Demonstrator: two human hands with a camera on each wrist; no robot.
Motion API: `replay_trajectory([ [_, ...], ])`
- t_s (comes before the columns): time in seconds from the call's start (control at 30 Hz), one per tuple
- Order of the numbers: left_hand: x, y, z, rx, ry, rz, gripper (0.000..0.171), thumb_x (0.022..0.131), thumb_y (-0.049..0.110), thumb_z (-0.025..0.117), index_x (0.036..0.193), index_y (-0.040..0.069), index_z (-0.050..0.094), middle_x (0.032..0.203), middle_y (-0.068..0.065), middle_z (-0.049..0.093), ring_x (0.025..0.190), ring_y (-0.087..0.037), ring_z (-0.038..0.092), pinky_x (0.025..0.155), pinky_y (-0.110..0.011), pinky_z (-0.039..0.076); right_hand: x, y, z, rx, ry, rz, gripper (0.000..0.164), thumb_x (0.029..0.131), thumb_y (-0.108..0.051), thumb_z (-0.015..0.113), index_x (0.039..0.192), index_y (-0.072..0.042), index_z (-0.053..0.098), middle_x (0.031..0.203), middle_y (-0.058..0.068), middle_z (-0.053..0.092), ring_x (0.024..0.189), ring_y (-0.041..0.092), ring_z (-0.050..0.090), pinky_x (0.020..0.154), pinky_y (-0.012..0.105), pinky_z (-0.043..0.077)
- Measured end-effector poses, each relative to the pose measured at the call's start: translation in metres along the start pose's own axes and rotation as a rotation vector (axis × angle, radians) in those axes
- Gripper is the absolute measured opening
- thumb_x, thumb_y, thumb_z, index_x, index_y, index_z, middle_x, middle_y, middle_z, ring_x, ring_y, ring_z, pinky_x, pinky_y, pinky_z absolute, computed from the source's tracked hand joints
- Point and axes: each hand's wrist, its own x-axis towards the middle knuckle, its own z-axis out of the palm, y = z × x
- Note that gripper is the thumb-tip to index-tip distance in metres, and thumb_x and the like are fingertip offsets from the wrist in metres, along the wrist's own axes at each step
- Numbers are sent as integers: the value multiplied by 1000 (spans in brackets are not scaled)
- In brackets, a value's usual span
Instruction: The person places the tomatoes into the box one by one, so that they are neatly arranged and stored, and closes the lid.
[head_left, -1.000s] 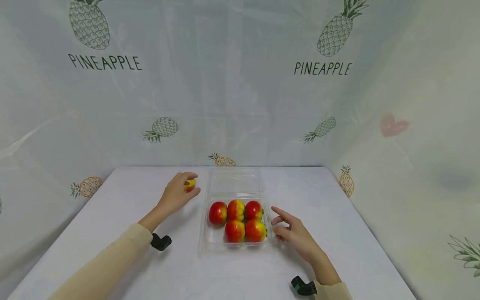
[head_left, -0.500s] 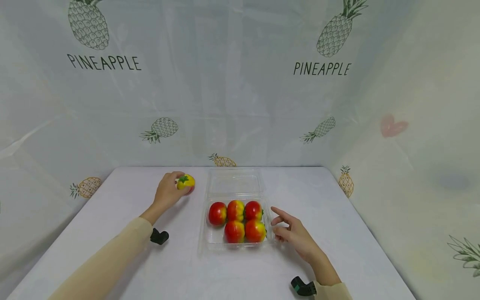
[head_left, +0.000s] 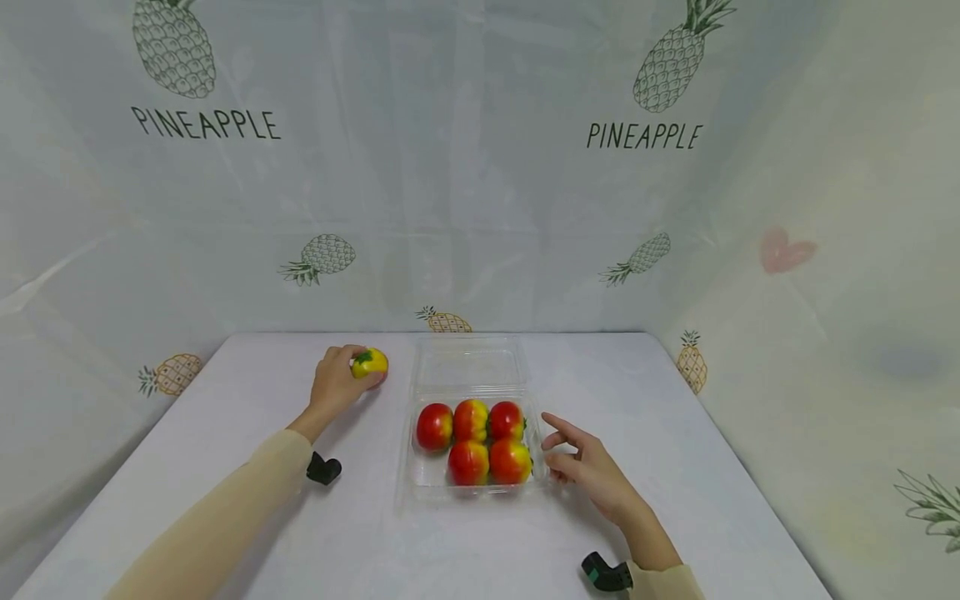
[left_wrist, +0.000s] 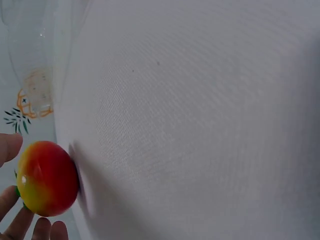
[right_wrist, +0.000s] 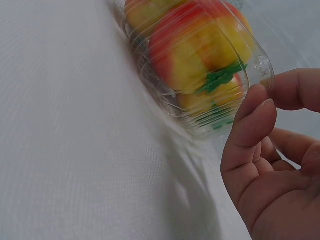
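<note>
My left hand (head_left: pixel 335 385) holds a red-and-yellow tomato (head_left: pixel 371 363) by its sides, left of the clear plastic clamshell box (head_left: pixel 431 477). In the left wrist view the tomato (left_wrist: pixel 49 176) sits between thumb and fingertips, close over the white surface, its green leaves mostly hidden. Several similar tomatoes (head_left: pixel 470 463) lie in the box in two rows; a gap shows at its front left corner. At the box's right side, my right hand (head_left: pixel 588 468) pinches the rim between thumb and forefinger, as the right wrist view shows at the box's edge (right_wrist: pixel 262 65).
The box's clear lid (head_left: pixel 470 364) lies folded back behind it. A white cloth covers the table (head_left: pixel 360 533). Pineapple-printed sheets (head_left: pixel 480 183) rise behind and on both sides. A black wrist device (head_left: pixel 324 469) sticks out below each hand.
My left hand has closed round the tomato and drawn it slightly left, turning its yellow, leafy end into view. The right hand stays at the box's edge.
</note>
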Motion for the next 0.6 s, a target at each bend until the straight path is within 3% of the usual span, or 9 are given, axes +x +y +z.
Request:
replay_trajectory([
  [0.23, 6, -6, 4, 1, 2, -29, 67, 96, 33, 79, 148, 3, 51, 145, -27, 45, 130, -47, 46, 115, -63, 44, 0, 0, -1, 4, -7, -5, 67, 98, -12, 68, 161, -14, 45, 122, 18, 57, 74, 21, 61, 72, 25, 59],
  [0.6, 16, -21, 6, -44, -51, -68, 73, 100, 36, 76, 156, 5, 42, 145, -29, 48, 131, -46, 49, 118, -65, 39, 0, -1, -1, 6, -13, -15, 66, 99, -12, 67, 161, -12, 45, 122, 19, 58, 74, 21, 61, 70, 24, 58],
])
